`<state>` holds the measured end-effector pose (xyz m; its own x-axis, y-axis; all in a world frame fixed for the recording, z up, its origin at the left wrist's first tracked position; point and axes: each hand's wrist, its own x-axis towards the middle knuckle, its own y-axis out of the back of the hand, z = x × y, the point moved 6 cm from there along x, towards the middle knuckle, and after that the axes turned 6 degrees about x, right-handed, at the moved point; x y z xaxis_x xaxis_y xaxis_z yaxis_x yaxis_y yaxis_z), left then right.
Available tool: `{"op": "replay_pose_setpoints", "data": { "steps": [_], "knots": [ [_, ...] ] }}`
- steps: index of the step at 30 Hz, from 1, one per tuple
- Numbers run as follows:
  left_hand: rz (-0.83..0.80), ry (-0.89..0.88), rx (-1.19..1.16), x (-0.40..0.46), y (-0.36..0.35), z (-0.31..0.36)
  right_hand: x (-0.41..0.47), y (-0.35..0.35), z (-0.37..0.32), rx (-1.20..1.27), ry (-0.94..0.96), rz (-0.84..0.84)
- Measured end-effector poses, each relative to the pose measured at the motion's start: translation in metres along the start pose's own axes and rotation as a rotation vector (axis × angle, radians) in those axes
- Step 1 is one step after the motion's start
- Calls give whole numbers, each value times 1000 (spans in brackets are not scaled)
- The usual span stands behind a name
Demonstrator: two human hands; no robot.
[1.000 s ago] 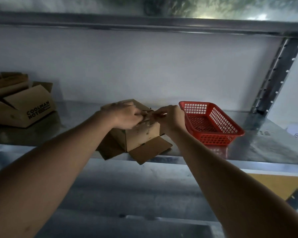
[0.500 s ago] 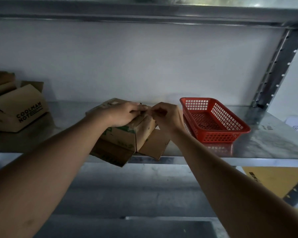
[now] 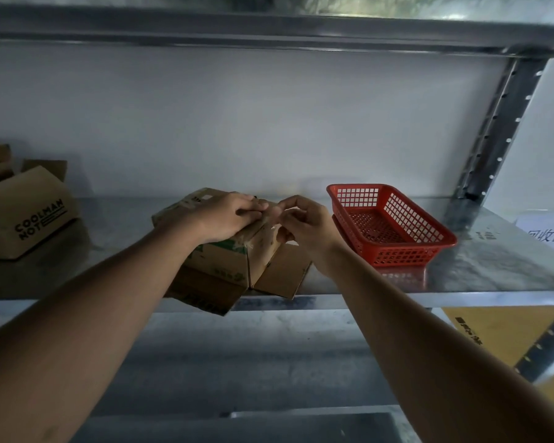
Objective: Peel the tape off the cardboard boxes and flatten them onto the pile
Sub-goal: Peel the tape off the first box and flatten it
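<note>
Small cardboard box [image 3: 224, 254] on metal shelf [image 3: 461, 270], near front edge, flaps splayed beneath and overhanging the lip. Green print on near face; clear tape [image 3: 242, 243] visible along top edge and corner, crinkled. Left hand [image 3: 229, 215] laid palm-down over box top, fingers extended and lightly bent, pressing the top panel. Right hand [image 3: 303, 223] just beside it at the box's right top corner, thumb and forefinger pinched together at the tape end; other fingers curled loosely. Whether a strip is actually lifted from the cardboard: cannot tell, too small and glare on tape. Hands close together, fingertips nearly touching above the box corner. Red plastic basket [image 3: 394, 247] on same shelf, just right of box, apart from it. Second, larger cardboard box [image 3: 26, 215] at far left of shelf, printed "COOLMAN NOT", flaps open, well apart from the small one. White label [image 3: 547, 233] with printed characters at far right of shelf. Perforated upright post [image 3: 499, 129] at right rear. Yellow-brown sheet [image 3: 499, 337] below shelf level at lower right.
</note>
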<state>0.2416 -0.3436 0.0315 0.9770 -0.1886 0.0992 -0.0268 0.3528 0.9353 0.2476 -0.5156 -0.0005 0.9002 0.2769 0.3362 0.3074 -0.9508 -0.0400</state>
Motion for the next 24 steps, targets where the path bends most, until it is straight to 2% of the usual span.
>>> {"op": "replay_pose_setpoints", "data": {
  "steps": [3,10,14,18,24],
  "knots": [
    [20,-10,5,0,-1,1,4,4,1,28,-81,75],
    [51,-26,-61,5,-5,-3,10,-1,-7,-395,66,216],
    [55,-36,-71,6,-7,-5,14,-2,1,-373,-3,224],
    [58,-30,-97,7,-9,-6,13,7,1,-387,4,304],
    [54,28,-86,10,-9,-11,6,-3,-3,-464,79,189]
  ]
}}
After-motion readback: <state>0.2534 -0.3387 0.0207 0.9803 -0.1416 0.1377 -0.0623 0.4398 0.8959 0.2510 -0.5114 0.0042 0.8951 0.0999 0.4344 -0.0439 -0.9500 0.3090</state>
